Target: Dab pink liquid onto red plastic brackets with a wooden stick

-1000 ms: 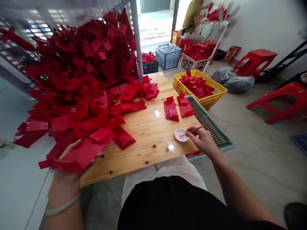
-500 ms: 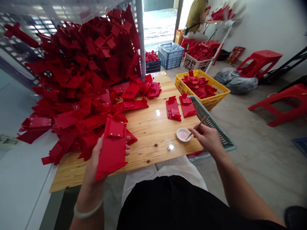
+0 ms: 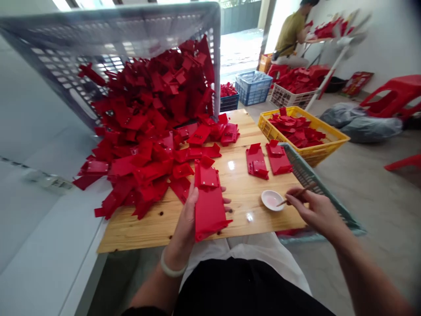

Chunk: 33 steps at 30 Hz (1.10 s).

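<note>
My left hand [image 3: 189,215] is wrapped round a flat red plastic part [image 3: 210,206] and holds it tilted over the table's front edge. A raised piece with small metal dots sits at its upper end. In my right hand [image 3: 311,208] a thin wooden stick [image 3: 283,202] is pinched, its tip at the rim of a small white dish [image 3: 270,198] with a little pinkish liquid. Two similar red parts, one on the left [image 3: 257,161] and one on the right [image 3: 279,157], lie side by side beyond the dish.
A tipped grey crate [image 3: 215,61] spills a heap of red parts [image 3: 151,114] onto the wooden table [image 3: 148,232]. A green crate [image 3: 348,224] and a yellow crate [image 3: 342,138] stand right. Farther back, a person [image 3: 289,33] sits near a fan [image 3: 344,41].
My left hand has brought the red part rightward, nearer the middle of my body. The stick's tip has shifted toward the dish's right rim. The whole view has turned left.
</note>
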Each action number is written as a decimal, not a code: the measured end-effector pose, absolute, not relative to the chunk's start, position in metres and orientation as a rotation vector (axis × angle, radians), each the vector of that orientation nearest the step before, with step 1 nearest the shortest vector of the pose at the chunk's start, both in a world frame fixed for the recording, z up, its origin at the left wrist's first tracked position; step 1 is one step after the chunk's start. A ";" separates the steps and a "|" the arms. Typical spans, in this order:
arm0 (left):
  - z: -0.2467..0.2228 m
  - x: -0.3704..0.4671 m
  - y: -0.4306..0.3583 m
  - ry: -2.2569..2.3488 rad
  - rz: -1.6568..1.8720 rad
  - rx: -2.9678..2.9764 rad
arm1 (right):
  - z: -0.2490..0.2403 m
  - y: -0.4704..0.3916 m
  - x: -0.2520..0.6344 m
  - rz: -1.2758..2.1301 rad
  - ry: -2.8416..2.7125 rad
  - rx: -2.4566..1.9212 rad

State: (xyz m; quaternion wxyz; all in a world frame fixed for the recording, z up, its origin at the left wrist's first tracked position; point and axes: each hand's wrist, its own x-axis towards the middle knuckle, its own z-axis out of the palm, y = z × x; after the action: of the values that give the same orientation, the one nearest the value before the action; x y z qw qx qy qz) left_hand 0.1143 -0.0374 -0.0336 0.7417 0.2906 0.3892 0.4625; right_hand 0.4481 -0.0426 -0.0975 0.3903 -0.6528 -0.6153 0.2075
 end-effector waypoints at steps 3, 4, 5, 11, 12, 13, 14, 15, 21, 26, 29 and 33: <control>-0.040 0.116 -0.043 0.766 0.993 0.585 | -0.079 -0.051 0.428 0.562 -1.292 -1.587; -0.043 0.117 -0.046 0.742 1.001 0.568 | -0.070 -0.056 0.418 0.595 -1.182 -1.545; -0.045 0.119 -0.049 0.723 1.003 0.555 | -0.061 -0.062 0.406 0.636 -1.093 -1.488; -0.045 0.134 -0.062 0.697 0.969 0.557 | -0.025 -0.079 0.339 0.716 -1.095 -1.067; -0.044 0.135 -0.063 0.717 0.971 0.564 | -0.025 -0.078 0.333 0.715 -1.131 -1.020; -0.043 0.136 -0.064 0.735 0.958 0.572 | -0.025 -0.077 0.328 0.715 -1.156 -0.984; -0.042 0.137 -0.065 0.746 0.937 0.576 | -0.026 -0.075 0.325 0.712 -1.172 -0.961; -0.041 0.137 -0.065 0.751 0.919 0.573 | -0.028 -0.073 0.323 0.706 -1.180 -0.947; -0.044 0.137 -0.067 0.762 0.916 0.505 | -0.031 -0.066 0.317 0.699 -1.177 -0.957; -0.046 0.138 -0.066 0.720 0.914 0.490 | -0.030 -0.063 0.315 0.667 -1.176 -0.976; -0.046 0.138 -0.066 0.714 0.901 0.485 | -0.031 -0.063 0.314 0.643 -1.188 -0.973; -0.045 0.138 -0.065 0.738 0.893 0.476 | -0.032 -0.064 0.314 0.649 -1.194 -0.986</control>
State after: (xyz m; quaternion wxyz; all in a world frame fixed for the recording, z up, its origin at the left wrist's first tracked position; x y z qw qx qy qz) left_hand 0.1380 -0.0654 -0.0445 0.8102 0.2229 0.3451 0.4180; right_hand 0.3138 -0.0642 -0.0323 0.6678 -0.4370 -0.5295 0.2876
